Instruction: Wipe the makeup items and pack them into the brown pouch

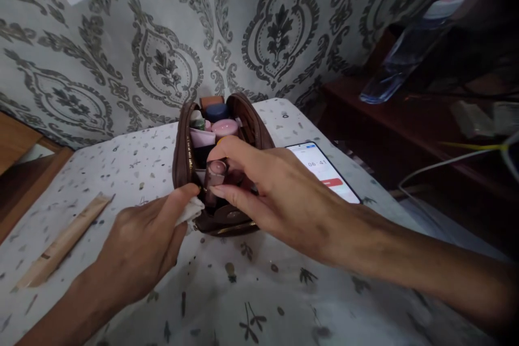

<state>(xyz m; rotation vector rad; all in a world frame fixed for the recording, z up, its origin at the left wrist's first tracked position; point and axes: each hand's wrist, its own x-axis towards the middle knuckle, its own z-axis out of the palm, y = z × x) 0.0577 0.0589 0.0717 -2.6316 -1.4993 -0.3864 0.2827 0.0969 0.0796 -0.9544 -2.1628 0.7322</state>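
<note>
Small translucent container in my fingers at the mouth of the brown bag

The brown bag (181, 146) sits unzipped on the printed tablecloth (211, 292), its opening facing up. My right hand (267, 184) reaches over the bag from its right side, thumb and forefinger closed on the small translucent container (217, 170), pinkish-brown, at the front part of the bag's opening. I can't tell how far down into the bag its lower end goes. My left hand (141, 238) is at the bag's front left corner, fingers pinched together around a crumpled white tissue (191, 210), the tip of the forefinger right by the bag's edge.

Packed toward the back of the bag are a dark blue round item (217, 112), a glossy pink lid (225, 128) and a pale pink packet (203, 138). Just right of the bag, partly behind my right hand, lies a phone (324, 165), its screen lit with digits and a red button. Left of the bag lies a long beige packet (67, 243). Well to the bag's right, a clear plastic bottle (405, 54) leans at a slant in my view. Behind the bag rises the patterned wall (279, 27).
</note>
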